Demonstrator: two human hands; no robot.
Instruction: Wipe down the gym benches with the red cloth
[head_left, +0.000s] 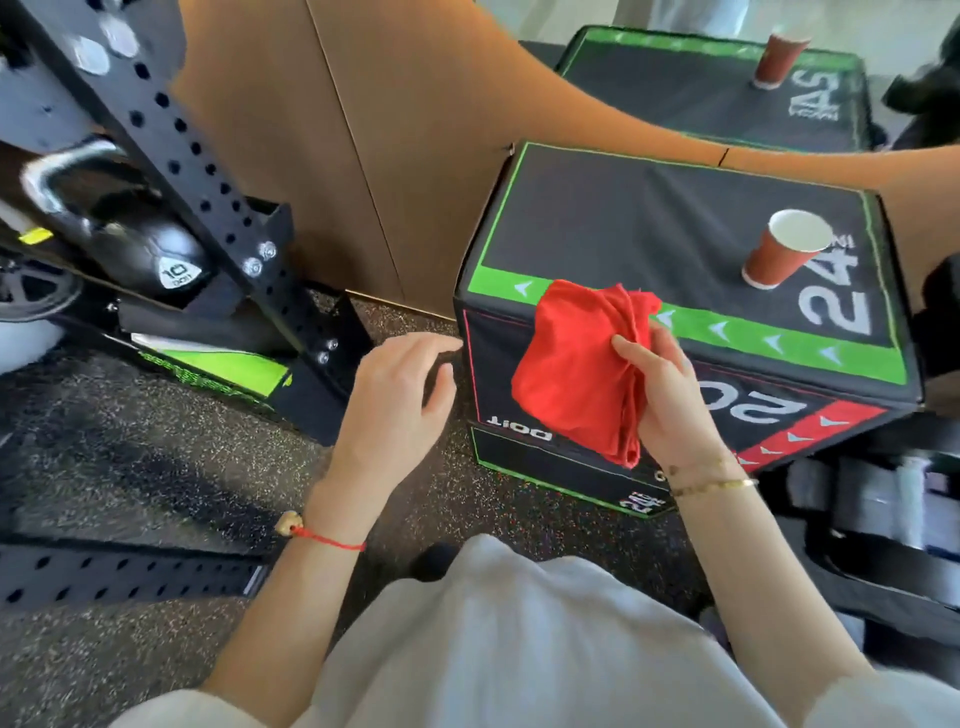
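Observation:
A bunched red cloth (571, 358) hangs in front of the near upper edge of a black padded gym box (623, 228) with green trim and a "24" mark. My right hand (660, 395) grips the cloth's right side, fingers curled round the folds. To the left of the box's corner my left hand (400, 400) hovers with fingers loosely curled, holding nothing. A red paper cup (784, 249) stands empty on the box's top right. A second black box (717, 88) sits behind with another red cup (779, 57) on it.
A black perforated rack (171, 135) leans at left, with a kettlebell (135, 244) stored under it. A wooden cabinet (363, 130) stands behind the box. The floor (156, 467) is speckled rubber. Dark equipment (872, 519) lies at the right.

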